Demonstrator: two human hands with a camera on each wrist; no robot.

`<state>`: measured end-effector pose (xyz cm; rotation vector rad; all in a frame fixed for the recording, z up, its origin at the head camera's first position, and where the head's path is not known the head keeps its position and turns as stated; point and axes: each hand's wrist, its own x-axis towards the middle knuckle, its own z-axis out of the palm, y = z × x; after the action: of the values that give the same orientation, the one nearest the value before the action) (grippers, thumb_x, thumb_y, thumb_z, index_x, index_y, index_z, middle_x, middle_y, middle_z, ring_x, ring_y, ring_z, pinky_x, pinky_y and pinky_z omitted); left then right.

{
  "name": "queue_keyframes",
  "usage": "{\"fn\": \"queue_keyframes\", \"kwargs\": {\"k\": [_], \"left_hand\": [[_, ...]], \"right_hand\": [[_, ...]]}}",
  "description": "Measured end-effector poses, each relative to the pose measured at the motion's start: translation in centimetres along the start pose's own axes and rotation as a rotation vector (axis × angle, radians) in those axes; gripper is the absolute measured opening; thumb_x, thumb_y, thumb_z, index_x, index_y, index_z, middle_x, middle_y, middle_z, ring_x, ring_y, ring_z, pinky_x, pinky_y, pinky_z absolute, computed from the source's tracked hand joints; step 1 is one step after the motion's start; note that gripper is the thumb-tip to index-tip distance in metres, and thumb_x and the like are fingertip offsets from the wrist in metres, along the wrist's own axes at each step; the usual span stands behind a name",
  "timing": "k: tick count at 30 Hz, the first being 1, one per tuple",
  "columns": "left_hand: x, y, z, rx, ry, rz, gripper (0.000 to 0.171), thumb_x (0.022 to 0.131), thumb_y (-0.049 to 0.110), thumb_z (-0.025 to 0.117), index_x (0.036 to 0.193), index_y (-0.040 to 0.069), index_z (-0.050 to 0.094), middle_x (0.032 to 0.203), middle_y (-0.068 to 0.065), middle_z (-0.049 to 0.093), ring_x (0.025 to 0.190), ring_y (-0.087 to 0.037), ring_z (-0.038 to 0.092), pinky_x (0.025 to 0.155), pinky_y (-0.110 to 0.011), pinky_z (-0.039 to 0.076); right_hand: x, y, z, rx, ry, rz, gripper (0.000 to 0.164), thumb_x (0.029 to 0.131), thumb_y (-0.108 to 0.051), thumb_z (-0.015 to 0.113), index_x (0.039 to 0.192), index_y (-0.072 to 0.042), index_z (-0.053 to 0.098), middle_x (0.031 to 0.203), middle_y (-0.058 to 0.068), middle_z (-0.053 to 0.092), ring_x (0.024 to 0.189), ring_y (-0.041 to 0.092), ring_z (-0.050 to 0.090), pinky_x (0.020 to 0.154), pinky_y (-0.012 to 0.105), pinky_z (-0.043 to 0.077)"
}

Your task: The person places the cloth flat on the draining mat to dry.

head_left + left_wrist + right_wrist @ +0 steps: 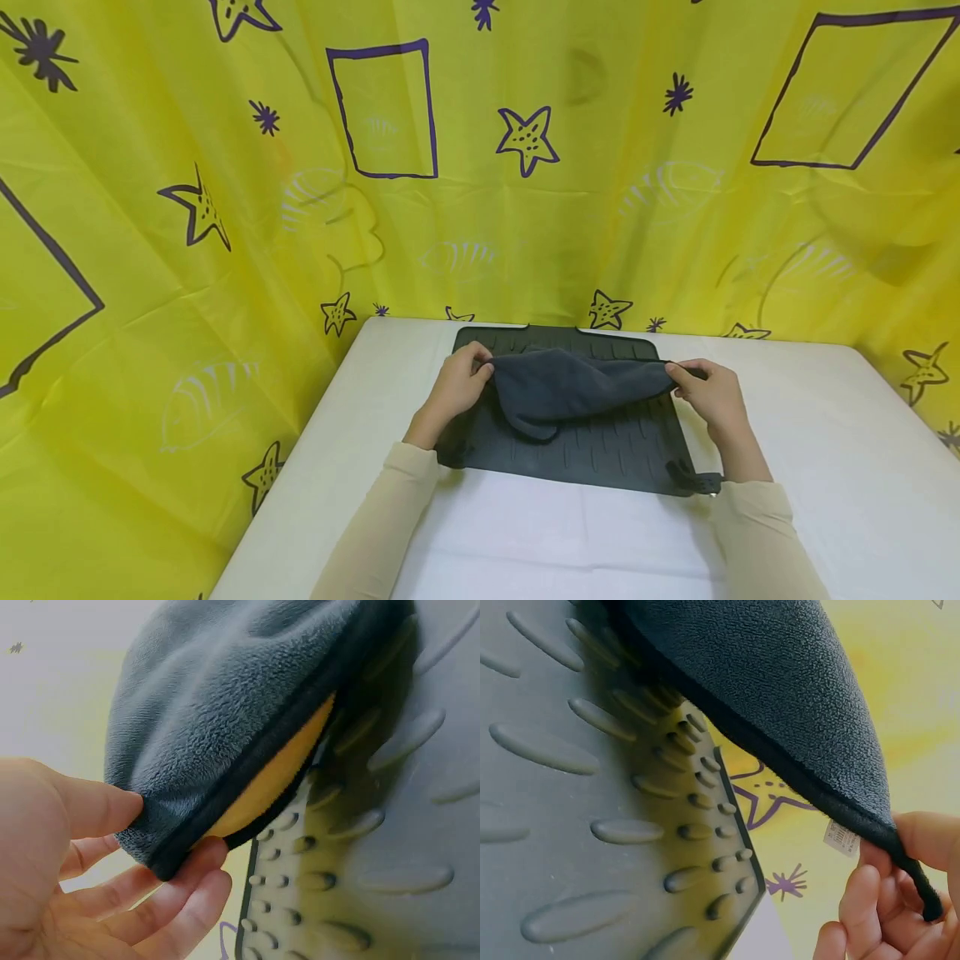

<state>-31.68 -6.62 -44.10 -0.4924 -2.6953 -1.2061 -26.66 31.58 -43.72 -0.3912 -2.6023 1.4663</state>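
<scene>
A dark grey microfibre cloth [573, 385] with black edging is stretched between both hands over a black ridged rubber mat [570, 462]. My left hand [459, 382] pinches one corner between thumb and fingers; in the left wrist view the plush grey side of the cloth [217, 712] faces up and a yellow underside shows at the fold. At the other end my right hand [708, 393] pinches a corner, whose tip pokes out past the fingers in the right wrist view. A small white tag [841, 838] hangs by the edging there. One flap droops near the left hand.
The mat lies on a white-covered table [810, 417], its raised oval nubs facing up. A dark strap-like piece [697, 479] sits at the mat's near right corner. Behind and to the left hangs a yellow curtain [465, 217] with purple stars and fish drawings.
</scene>
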Motion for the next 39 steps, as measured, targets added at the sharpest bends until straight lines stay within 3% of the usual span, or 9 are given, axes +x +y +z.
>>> {"fn": "queue_keyframes", "kwargs": {"k": [8,11,17,20,23,26,31,36,39], "left_hand": [[-0.1,-0.7,-0.9,-0.055,0.029,-0.089,0.009,0.095,0.009,0.069,0.103,0.007,0.068,0.101,-0.012,0.065,0.078,-0.019,0.051,0.069,-0.030,0.042],[-0.2,-0.9,-1.1,-0.068,0.023,-0.132,0.012,0.092,0.007,0.070,0.104,0.007,0.069,0.108,-0.014,0.068,0.081,-0.021,0.055,0.071,-0.032,0.045],[-0.5,-1.3,-1.3,-0.065,-0.019,-0.182,0.018,0.094,0.012,0.063,0.110,0.006,0.069,0.114,-0.016,0.071,0.095,-0.026,0.065,0.081,-0.038,0.052],[-0.8,-1.5,-1.3,-0.083,-0.073,-0.249,0.026,0.101,0.027,0.060,0.115,0.007,0.067,0.106,-0.015,0.072,0.085,-0.025,0.067,0.074,-0.034,0.053],[-0.8,-1.9,-1.0,-0.082,-0.123,-0.292,0.039,0.103,0.042,0.057,0.119,0.007,0.065,0.095,-0.011,0.070,0.075,-0.020,0.065,0.068,-0.030,0.050],[-0.6,-2.3,-0.7,-0.053,-0.128,-0.286,0.040,0.104,0.042,0.056,0.120,0.007,0.065,0.087,-0.008,0.068,0.070,-0.017,0.063,0.066,-0.028,0.047],[-0.3,-2.4,-0.3,0.015,-0.063,-0.268,0.024,0.100,0.026,0.064,0.113,0.007,0.070,0.083,-0.005,0.065,0.071,-0.017,0.058,0.066,-0.028,0.043],[0.0,-2.1,-0.1,0.003,-0.011,-0.231,0.016,0.095,0.017,0.070,0.108,0.007,0.072,0.078,-0.003,0.057,0.071,-0.018,0.052,0.063,-0.028,0.041],[0.2,-2.0,-0.3,-0.014,0.041,-0.216,0.012,0.094,0.014,0.071,0.105,0.008,0.072,0.073,-0.002,0.054,0.065,-0.018,0.051,0.059,-0.028,0.041]], "right_hand": [[0.0,0.2,-0.4,0.029,-0.032,0.016,0.052,0.103,-0.036,0.060,0.129,0.009,0.061,0.081,-0.005,0.063,0.071,0.004,0.061,0.068,0.019,0.053],[0.0,0.3,-0.6,-0.006,-0.121,0.014,0.049,0.103,-0.033,0.059,0.126,0.010,0.060,0.082,-0.004,0.065,0.074,0.007,0.061,0.069,0.019,0.053],[0.1,0.7,-1.5,-0.149,-0.393,-0.051,0.036,0.103,-0.024,0.059,0.118,0.009,0.061,0.092,0.004,0.063,0.085,0.018,0.058,0.076,0.026,0.053],[0.1,1.0,-1.6,-0.167,-0.475,-0.075,0.036,0.103,-0.022,0.060,0.120,0.010,0.060,0.096,0.006,0.063,0.086,0.019,0.058,0.077,0.028,0.054],[0.1,1.2,-1.6,-0.186,-0.496,-0.082,0.039,0.104,-0.024,0.058,0.122,0.010,0.060,0.101,0.009,0.064,0.087,0.019,0.057,0.076,0.029,0.054],[0.1,1.2,-1.4,-0.208,-0.489,-0.083,0.042,0.106,-0.028,0.055,0.122,0.010,0.063,0.104,0.011,0.064,0.087,0.019,0.057,0.074,0.029,0.054],[0.2,1.1,-1.1,-0.204,-0.500,-0.110,0.035,0.106,-0.026,0.053,0.112,0.006,0.067,0.099,0.007,0.062,0.086,0.018,0.055,0.073,0.029,0.052],[0.0,1.7,-1.7,-0.225,-0.547,-0.150,0.028,0.106,-0.017,0.051,0.110,0.005,0.068,0.101,0.008,0.065,0.089,0.017,0.055,0.074,0.028,0.053],[0.0,1.8,-2.1,-0.231,-0.570,-0.154,0.028,0.105,-0.018,0.051,0.108,0.003,0.069,0.094,0.005,0.061,0.086,0.015,0.053,0.072,0.029,0.048]]}}
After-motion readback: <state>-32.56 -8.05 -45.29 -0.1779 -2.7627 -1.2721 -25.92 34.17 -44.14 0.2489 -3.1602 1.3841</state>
